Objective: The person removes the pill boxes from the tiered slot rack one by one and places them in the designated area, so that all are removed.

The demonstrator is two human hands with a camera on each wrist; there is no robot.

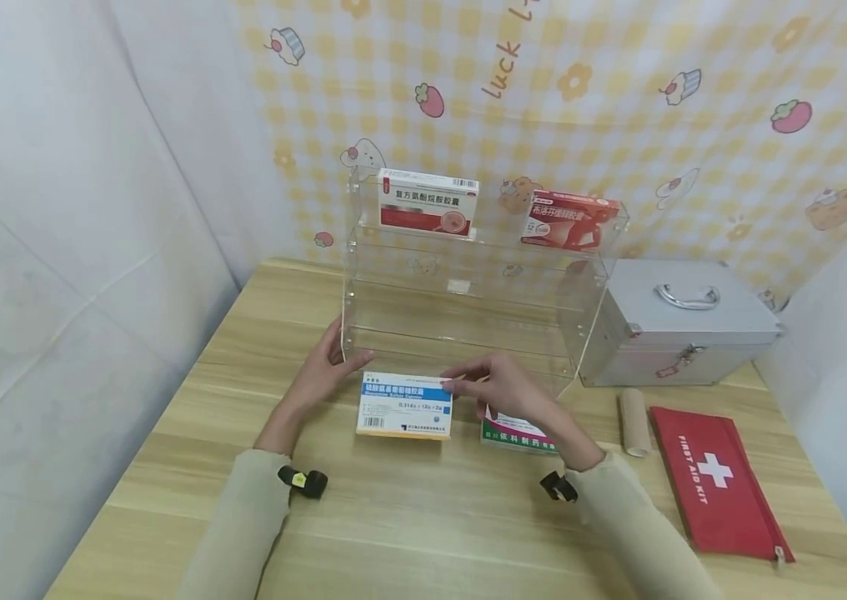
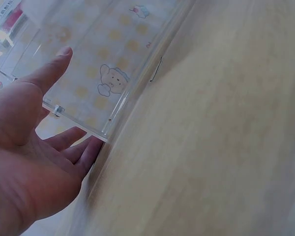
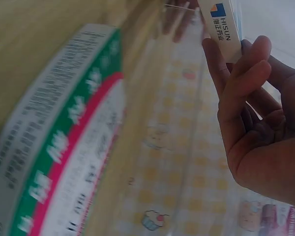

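My right hand (image 1: 502,385) pinches the right end of a white-and-blue medicine box (image 1: 404,407), its printed front tilted up. In the right wrist view the thumb and fingers meet at this box's end (image 3: 221,29), marked HISUN. My left hand (image 1: 316,375) holds the lower left side of a clear acrylic display rack (image 1: 461,321). The left wrist view shows its thumb (image 2: 51,73) extended on one side of the side panel and the other fingers around the edge. A green, white and pink medicine box (image 1: 517,437) lies below my right hand, partly hidden by it.
On the rack's top tier stand a white-and-red medicine box (image 1: 428,202) and a red one (image 1: 569,221). A silver case (image 1: 682,325) is to the rack's right. Before it lie a beige roll (image 1: 634,422) and a red first aid pouch (image 1: 719,483). A patterned curtain (image 1: 581,100) hangs behind.
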